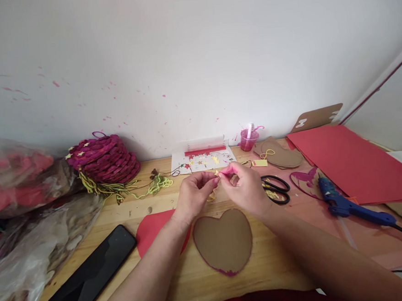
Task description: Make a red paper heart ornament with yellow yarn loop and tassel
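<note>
My left hand (194,193) and my right hand (245,188) meet above the middle of the table, fingertips pinched together. Between them is a small yellow star (217,172), partly covered by the fingers. A loop of yellow thread (211,196) hangs below my left fingertips. Just under my wrists lies a brown cardboard heart (224,241) with purple paint along its edge. A red paper heart (154,229) is partly hidden by my left forearm. Beside my right hand are black-handled scissors (275,178). Behind the hands, a white sheet (177,163) carries several small coloured stars.
A phone (88,277) and plastic bags (15,182) occupy the left. At the back left stands a magenta woven basket (105,159) with yarn tassels. Cardboard hearts (284,156), a pink cup (248,140), red sheets (356,165) and a blue glue gun (360,210) are on the right.
</note>
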The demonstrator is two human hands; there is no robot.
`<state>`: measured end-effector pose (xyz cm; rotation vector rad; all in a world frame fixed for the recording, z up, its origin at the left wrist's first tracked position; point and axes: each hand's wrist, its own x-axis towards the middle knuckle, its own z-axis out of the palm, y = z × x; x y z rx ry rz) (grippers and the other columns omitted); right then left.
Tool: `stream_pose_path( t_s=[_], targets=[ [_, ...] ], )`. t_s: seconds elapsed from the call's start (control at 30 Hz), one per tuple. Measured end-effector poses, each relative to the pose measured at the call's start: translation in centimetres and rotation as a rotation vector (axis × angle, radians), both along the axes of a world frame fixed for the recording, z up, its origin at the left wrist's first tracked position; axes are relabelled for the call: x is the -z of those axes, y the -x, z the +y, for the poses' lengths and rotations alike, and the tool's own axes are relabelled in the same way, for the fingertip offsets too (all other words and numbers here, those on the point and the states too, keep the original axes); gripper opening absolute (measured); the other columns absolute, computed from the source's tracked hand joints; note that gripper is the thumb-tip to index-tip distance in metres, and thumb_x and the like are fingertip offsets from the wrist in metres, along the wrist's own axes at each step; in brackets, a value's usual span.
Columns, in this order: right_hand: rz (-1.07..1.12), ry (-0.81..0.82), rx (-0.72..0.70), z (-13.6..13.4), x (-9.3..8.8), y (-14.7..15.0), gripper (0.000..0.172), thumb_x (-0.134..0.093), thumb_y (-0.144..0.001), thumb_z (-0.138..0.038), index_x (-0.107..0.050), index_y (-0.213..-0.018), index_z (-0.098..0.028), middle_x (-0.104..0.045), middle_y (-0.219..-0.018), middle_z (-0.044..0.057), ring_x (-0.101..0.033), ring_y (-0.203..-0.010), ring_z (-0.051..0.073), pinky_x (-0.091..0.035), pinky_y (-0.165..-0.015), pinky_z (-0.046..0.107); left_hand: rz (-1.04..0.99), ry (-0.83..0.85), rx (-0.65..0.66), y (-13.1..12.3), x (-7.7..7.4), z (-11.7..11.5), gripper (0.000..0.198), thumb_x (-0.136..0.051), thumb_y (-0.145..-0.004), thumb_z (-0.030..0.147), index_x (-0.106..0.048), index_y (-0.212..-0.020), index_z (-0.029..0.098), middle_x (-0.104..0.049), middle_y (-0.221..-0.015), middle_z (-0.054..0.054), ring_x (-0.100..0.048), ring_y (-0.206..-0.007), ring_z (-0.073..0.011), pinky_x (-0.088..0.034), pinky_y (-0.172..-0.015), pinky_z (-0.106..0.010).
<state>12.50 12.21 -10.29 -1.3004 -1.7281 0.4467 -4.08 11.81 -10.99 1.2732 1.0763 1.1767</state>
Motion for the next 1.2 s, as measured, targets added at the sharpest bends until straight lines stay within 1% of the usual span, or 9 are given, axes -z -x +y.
stream_pose_path(
  t_s=[0.1, 0.17, 0.3, 0.43, 0.5, 0.67, 0.87, 1.0, 1.2],
  targets=[
    [-0.171, -0.132, 0.014, -0.5, 0.2, 0.0, 0.009, -0.060, -0.089, -0.029, -0.060, -0.082, -0.023, -0.072, -0.083, 0.008, -0.067, -0.076, 0.021, -0.048, -0.070, 0.032, 0.000, 0.002, -0.033, -0.2, -0.1, -0.2, 0.039, -0.083, -0.071, 0.052, -0.076, -0.084, 0.016, -0.075, -0.084, -0.007, -0.064, -0.072, -0.0162, -0.050, -0.066, -0.027],
    [-0.175, -0.131, -0.012, -0.6, 0.2, 0.1, 0.009, -0.059, -0.091, -0.029, -0.060, -0.083, -0.023, -0.072, -0.085, 0.009, -0.067, -0.077, 0.021, -0.049, -0.071, 0.033, 0.007, 0.003, -0.047, -0.2, -0.2, -0.2, 0.039, -0.082, -0.072, 0.053, -0.075, -0.081, 0.016, -0.074, -0.080, -0.006, -0.064, -0.070, -0.0159, -0.050, -0.065, -0.026],
    [0.085, 0.048, -0.106, -0.2, 0.0, 0.1, 0.015, -0.064, -0.091, -0.038, -0.064, -0.088, -0.023, -0.075, -0.088, 0.007, -0.068, -0.078, 0.020, -0.051, -0.070, 0.032, 0.027, -0.065, -0.064, 0.1, -0.2, -0.1, 0.034, -0.077, -0.078, 0.051, -0.069, -0.077, 0.018, -0.069, -0.073, -0.003, -0.061, -0.070, -0.0151, -0.049, -0.066, -0.026],
    [0.369, 0.325, -0.249, 0.4, -0.5, -0.1, 0.027, -0.071, -0.083, -0.048, -0.068, -0.084, -0.021, -0.075, -0.083, 0.006, -0.066, -0.069, 0.019, -0.049, -0.057, 0.030, 0.010, -0.106, -0.015, 0.5, -0.1, 0.2, 0.032, -0.076, -0.080, 0.049, -0.067, -0.078, 0.019, -0.067, -0.073, -0.002, -0.057, -0.069, -0.0143, -0.046, -0.065, -0.025],
    [0.418, 0.342, -0.268, 0.4, -0.7, 0.0, 0.030, -0.075, -0.080, -0.049, -0.069, -0.079, -0.020, -0.074, -0.078, 0.005, -0.064, -0.065, 0.018, -0.049, -0.056, 0.030, 0.003, -0.091, 0.025, 0.7, -0.1, 0.4, 0.033, -0.075, -0.080, 0.051, -0.067, -0.078, 0.018, -0.067, -0.073, -0.002, -0.057, -0.069, -0.0142, -0.045, -0.064, -0.025],
    [0.460, 0.245, -0.291, -0.3, -1.1, 0.2, 0.021, -0.076, -0.082, -0.041, -0.071, -0.079, -0.021, -0.078, -0.085, 0.006, -0.070, -0.078, 0.020, -0.055, -0.073, 0.033, -0.057, -0.061, 0.060, 1.1, 0.2, 0.8, 0.036, -0.078, -0.079, 0.053, -0.069, -0.078, 0.018, -0.067, -0.073, -0.001, -0.058, -0.069, -0.0130, -0.044, -0.064, -0.023],
    [0.513, 0.451, -0.381, 0.4, -1.5, -0.5, 0.031, -0.081, -0.074, -0.047, -0.067, -0.074, -0.019, -0.068, -0.065, 0.001, -0.060, -0.058, 0.014, -0.048, -0.055, 0.027, -0.147, 0.006, 0.085, 0.9, 0.3, 0.8, 0.039, -0.086, -0.071, 0.052, -0.070, -0.079, 0.017, -0.069, -0.072, -0.002, -0.061, -0.069, -0.0131, -0.044, -0.061, -0.022],
    [0.428, 0.303, -0.283, 0.6, -0.7, -0.3, 0.025, -0.074, -0.080, -0.041, -0.063, -0.073, -0.020, -0.070, -0.070, 0.002, -0.061, -0.062, 0.014, -0.048, -0.058, 0.027, -0.115, 0.037, 0.036, 0.5, -0.2, 0.3, 0.037, -0.085, -0.073, 0.050, -0.073, -0.081, 0.016, -0.071, -0.072, -0.003, -0.062, -0.067, -0.0124, -0.046, -0.060, -0.022],
    [0.008, -0.116, -0.020, -0.1, 0.2, 0.0, 0.015, -0.064, -0.087, -0.029, -0.058, -0.076, -0.021, -0.069, -0.072, 0.004, -0.061, -0.064, 0.017, -0.046, -0.061, 0.029, -0.105, 0.030, -0.013, -0.4, -0.4, -0.5, 0.037, -0.086, -0.072, 0.045, -0.078, -0.092, 0.015, -0.077, -0.083, -0.006, -0.066, -0.072, -0.0136, -0.051, -0.066, -0.024]
  ],
)
